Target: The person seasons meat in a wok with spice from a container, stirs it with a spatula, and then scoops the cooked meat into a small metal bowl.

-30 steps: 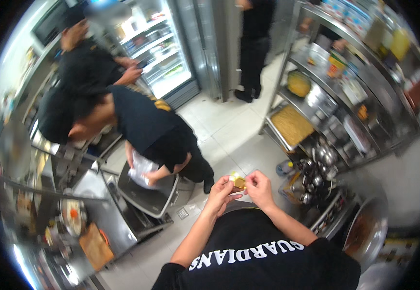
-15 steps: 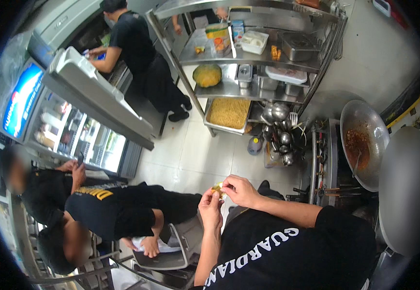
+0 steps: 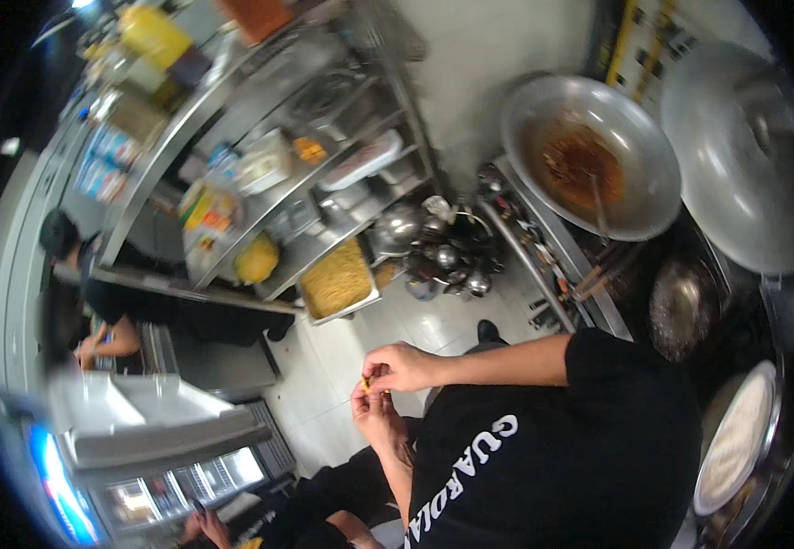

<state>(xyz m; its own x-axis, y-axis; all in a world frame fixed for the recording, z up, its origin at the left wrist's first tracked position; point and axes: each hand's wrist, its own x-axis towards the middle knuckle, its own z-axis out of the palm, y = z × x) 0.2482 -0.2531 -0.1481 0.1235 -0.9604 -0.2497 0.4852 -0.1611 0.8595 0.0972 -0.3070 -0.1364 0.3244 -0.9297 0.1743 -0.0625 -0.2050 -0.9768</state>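
My right hand (image 3: 403,366) and my left hand (image 3: 374,414) meet in front of my black shirt (image 3: 552,448). Between their fingertips they pinch a small yellow piece (image 3: 367,384); what it is cannot be made out. The right forearm runs in from the right, the left forearm rises from below. Both hands hover over the pale tiled floor (image 3: 342,366), touching nothing else.
A large wok (image 3: 589,156) with brown sauce and a ladle sits at the upper right beside a big metal lid (image 3: 735,156). A steel rack (image 3: 260,156) holds trays, including one of yellow noodles (image 3: 337,279). Ladles (image 3: 443,252) cluster near it. Other people (image 3: 95,302) work at the left.
The view has swung round, bringing the wok and rack overhead. My two hands have stayed together on the small yellow piece throughout.
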